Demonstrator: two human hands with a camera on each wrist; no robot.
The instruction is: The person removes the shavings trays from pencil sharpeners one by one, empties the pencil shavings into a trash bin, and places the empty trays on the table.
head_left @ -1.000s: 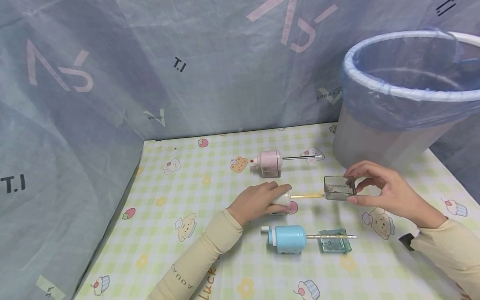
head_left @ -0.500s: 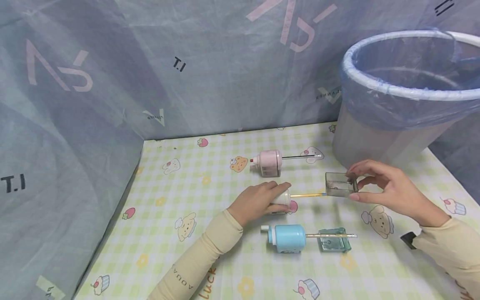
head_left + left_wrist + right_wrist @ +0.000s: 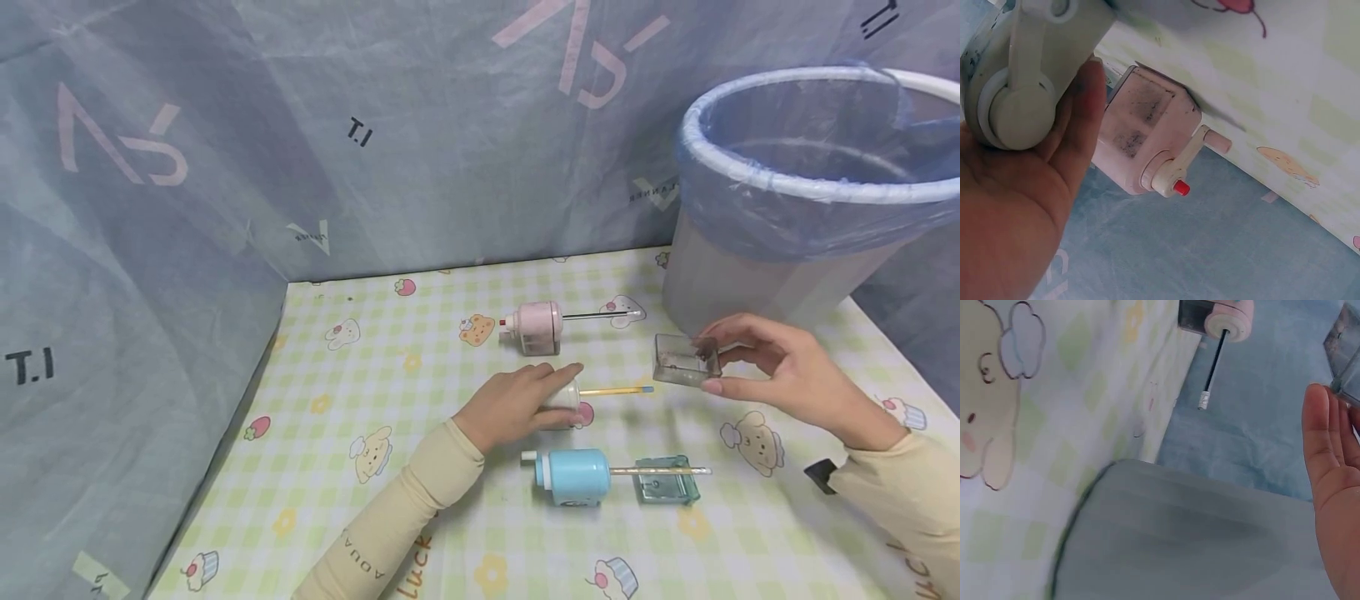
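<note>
My left hand (image 3: pixel 513 404) grips a white crank pencil sharpener (image 3: pixel 566 398) in the middle of the table and covers most of it. Its crank (image 3: pixel 1025 106) shows up close in the left wrist view. A yellow pencil (image 3: pixel 615 391) with a blue end sticks out of it to the right. Between thumb and fingers, my right hand (image 3: pixel 783 371) pinches a see-through grey shavings drawer (image 3: pixel 675 367), held tilted above the cloth just beyond the pencil's end. Dark specks show inside the drawer.
Behind stands a pink sharpener (image 3: pixel 540 325) holding a black pencil (image 3: pixel 600 315). Nearer me is a blue sharpener (image 3: pixel 581 475) with a pencil, beside a green see-through drawer (image 3: pixel 648 492). A large bin (image 3: pixel 735 283) lined with a blue bag stands at the back right.
My right hand has moved the grey drawer slightly up and right, away from the yellow pencil's end, and tilted it. My left hand has stayed on the white sharpener.
</note>
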